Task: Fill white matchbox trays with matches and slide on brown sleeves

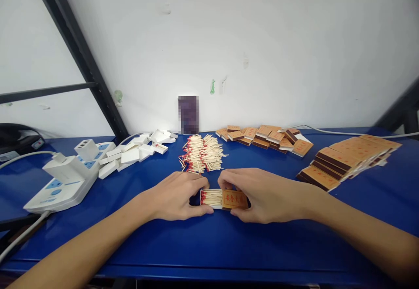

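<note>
A matchbox (pixel 224 199) lies on the blue table (pixel 209 241) between both hands. Its white inner tray, filled with red-tipped matches, sticks halfway out of the orange printed sleeve to the left. My left hand (pixel 178 195) pinches the tray end with thumb and fingers. My right hand (pixel 262 195) is closed around the orange sleeve. Just behind the hands lies a loose pile of matches (pixel 202 153).
Empty white inner trays (pixel 137 151) lie scattered at the back left. Orange matchbox sleeves (pixel 265 137) are heaped at the back, and stacked ones (pixel 347 158) lie at the right. A white power strip (pixel 67 177) with plugs and a cable sits at the left. A wall stands behind.
</note>
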Demonstrator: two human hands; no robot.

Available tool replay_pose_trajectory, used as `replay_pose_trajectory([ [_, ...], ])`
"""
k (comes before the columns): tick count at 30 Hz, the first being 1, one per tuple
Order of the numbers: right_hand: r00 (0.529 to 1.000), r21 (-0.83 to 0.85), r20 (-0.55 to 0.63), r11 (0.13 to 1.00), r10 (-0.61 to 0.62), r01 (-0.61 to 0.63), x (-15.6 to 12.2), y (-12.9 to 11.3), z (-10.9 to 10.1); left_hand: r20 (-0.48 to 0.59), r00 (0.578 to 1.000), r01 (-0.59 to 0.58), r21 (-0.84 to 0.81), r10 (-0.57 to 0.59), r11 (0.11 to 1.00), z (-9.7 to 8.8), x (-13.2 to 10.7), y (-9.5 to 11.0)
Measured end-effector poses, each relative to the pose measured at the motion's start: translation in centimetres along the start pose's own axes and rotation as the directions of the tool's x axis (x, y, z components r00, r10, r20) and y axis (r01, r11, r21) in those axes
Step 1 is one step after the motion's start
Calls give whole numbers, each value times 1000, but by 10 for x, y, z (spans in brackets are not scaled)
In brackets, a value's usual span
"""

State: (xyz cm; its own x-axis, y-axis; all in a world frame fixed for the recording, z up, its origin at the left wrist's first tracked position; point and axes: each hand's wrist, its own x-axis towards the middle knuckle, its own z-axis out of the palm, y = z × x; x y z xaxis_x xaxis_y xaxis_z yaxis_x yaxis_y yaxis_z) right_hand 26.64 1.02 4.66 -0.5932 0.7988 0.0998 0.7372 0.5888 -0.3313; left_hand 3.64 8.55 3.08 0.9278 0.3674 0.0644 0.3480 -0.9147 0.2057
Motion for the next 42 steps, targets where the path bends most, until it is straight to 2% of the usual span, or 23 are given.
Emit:
replay_pose_trajectory([
  [5, 1000, 21, -13, 1000, -6, 6, 1, -1, 2, -12, 1000, -7, -59, 7, 998, 2, -1, 0],
  [8, 1000, 41, -8, 999, -15, 15, 3, -2, 6, -6, 1000, 18, -193, -20, 981, 4, 0, -1],
  [12, 998, 45, -46, 998, -35, 37, 8, -2, 17, -36, 998, 41, -398, -61, 916, 9, 3, -1],
  [15, 993, 15, -88, 996, -83, 85, 10, -2, 26, -70, 993, 47, -492, -93, 869, 11, 3, -2],
  [18, 989, -27, -77, 992, -128, 126, 11, 0, 30, -57, 992, 65, -559, -116, 827, 11, 2, -3],
  [25, 984, -72, -45, 983, -175, 172, 13, -2, 33, -19, 998, 38, -584, -61, 811, 5, -2, -8],
  [28, 986, -181, -40, 972, -163, 153, 11, -6, 27, -47, 997, 32, -478, -61, 878, 2, -4, -10],
  [30, 988, -286, -95, 954, -123, 91, 0, -4, 18, -81, 995, 20, -332, -50, 943, 0, -5, -13],
  [32, 968, -377, -246, 925, -52, -46, -21, 5, 6, -102, 995, -1, -167, -16, 986, -2, -6, -17],
  [34, 901, -433, -433, 868, 36, -243, -51, 17, -5, -117, 993, -28, -40, 23, 999, -2, -5, -21],
  [37, 743, -520, -662, 654, 98, -549, -96, 33, -10, -128, 990, -54, 33, 58, 998, -1, -2, -24],
  [38, 701, -525, -705, 585, 108, -618, -108, 37, -8, -121, 990, -63, 39, 68, 997, 0, -1, -23],
  [39, 693, -532, -709, 545, 131, -648, -117, 40, -4, -110, 991, -73, 41, 77, 997, 2, -1, -21],
  [40, 677, -546, -730, 514, 94, -661, -123, 43, 0, -97, 992, -80, 41, 84, 996, 3, 0, -19],
  [42, 681, -565, -727, 488, 85, -665, -129, 47, 9, -73, 993, -87, 36, 90, 996, 5, 1, -13],
])
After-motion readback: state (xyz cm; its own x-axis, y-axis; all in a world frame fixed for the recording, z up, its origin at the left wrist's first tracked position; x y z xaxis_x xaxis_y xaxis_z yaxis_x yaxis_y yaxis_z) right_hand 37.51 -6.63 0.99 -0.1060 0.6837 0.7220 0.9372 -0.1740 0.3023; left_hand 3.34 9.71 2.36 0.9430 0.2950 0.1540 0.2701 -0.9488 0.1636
